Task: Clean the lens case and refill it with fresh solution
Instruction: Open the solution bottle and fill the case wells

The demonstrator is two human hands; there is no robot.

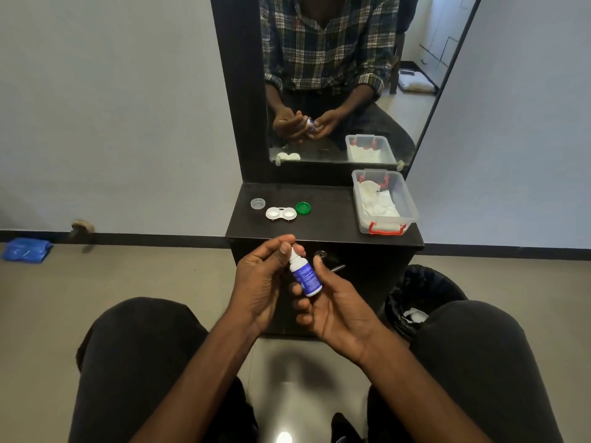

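Observation:
A small white solution bottle (305,276) with a blue label is held in front of the black dresser, tilted with its top up and to the left. My right hand (335,302) grips the bottle's body. My left hand (265,276) pinches the white cap at the bottle's top with thumb and fingers. On the dresser top (329,219) lies the white lens case (280,213) with both wells uncovered. A clear cap (257,203) sits to its left and a green cap (303,208) to its right.
A clear plastic box (385,203) with red latches holds white tissues at the dresser's right. A mirror (335,75) stands behind. A black-lined bin (422,298) with a used tissue stands on the floor to the right. My knees flank the dresser.

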